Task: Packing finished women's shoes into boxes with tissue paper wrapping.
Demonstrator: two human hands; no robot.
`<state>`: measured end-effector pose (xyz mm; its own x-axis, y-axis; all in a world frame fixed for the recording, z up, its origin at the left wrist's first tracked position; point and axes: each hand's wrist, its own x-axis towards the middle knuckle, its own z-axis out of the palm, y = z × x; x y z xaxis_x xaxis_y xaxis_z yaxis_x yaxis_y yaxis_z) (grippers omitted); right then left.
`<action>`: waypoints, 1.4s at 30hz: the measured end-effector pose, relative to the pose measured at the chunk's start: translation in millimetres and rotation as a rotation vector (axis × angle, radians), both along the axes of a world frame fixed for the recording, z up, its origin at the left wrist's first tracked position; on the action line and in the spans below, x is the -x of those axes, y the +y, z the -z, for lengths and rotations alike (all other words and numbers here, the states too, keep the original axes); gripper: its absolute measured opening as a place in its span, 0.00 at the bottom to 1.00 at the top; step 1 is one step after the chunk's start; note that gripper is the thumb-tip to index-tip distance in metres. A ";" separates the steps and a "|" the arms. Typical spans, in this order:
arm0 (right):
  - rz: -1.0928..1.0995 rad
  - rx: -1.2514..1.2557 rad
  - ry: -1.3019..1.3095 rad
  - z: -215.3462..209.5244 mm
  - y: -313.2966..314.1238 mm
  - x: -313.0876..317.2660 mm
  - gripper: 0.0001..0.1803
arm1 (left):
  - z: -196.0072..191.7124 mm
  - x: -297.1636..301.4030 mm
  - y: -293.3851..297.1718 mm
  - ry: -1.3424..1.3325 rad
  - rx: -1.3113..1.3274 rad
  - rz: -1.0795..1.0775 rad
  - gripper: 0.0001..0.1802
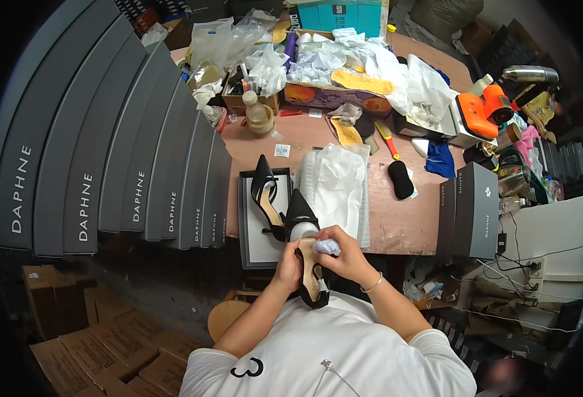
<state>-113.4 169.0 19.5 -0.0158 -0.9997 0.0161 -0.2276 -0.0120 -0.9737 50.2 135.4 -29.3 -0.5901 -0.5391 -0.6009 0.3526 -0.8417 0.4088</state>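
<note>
My left hand [289,268] is closed around the side of a black pointed-toe slingback shoe [299,206], held toe away from me with its beige insole facing up. White stuffing shows inside the toe. My right hand [345,255] pinches a crumpled pale wad [326,247], paper or cloth, over the insole. Its fingers come close to the shoe's opening. The matching black shoe [263,177] lies in an open grey shoebox [254,248] just beyond my left hand. To the right of that box, white tissue paper [337,178] rests on a stack of pale sheets.
Tall stacks of grey shoeboxes [106,139] wall off the left; more grey boxes [476,208] stand at the table's right edge. A bottle [258,116], a black sponge-like pad [400,180] and an orange tool [480,112] sit on the table. Brown cartons [106,351] fill the lower left.
</note>
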 end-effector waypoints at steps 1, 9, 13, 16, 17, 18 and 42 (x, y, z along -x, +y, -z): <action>0.041 0.029 0.126 -6.1 -0.1 1.3 0.17 | 5.9 -3.6 2.1 -0.011 0.025 0.023 0.30; -0.020 0.406 0.868 12.3 -18.5 -13.0 0.14 | -21.0 3.0 20.0 -0.082 0.106 -0.020 0.19; 0.009 0.251 0.847 7.8 -14.2 -20.5 0.11 | -11.1 3.6 29.6 -0.131 0.214 -0.130 0.23; 0.059 0.216 0.861 12.4 -15.0 -25.0 0.11 | -22.7 3.2 34.6 -0.145 0.185 -0.072 0.23; 0.097 0.266 0.872 21.2 -22.5 -23.1 0.10 | -22.4 4.6 32.7 -0.134 0.150 -0.071 0.23; 0.131 0.315 0.877 29.5 -26.6 -23.1 0.10 | -21.3 4.0 30.0 -0.130 0.114 -0.073 0.23; 0.058 0.027 0.412 -1.2 20.0 -27.0 0.14 | -3.1 -10.5 22.9 0.012 0.001 -0.098 0.29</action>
<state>-86.4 189.1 20.7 -0.0586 -0.9965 0.0594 -0.5992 -0.0124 -0.8005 60.7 158.3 -26.2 -0.5417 -0.5952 -0.5936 0.4385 -0.8025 0.4046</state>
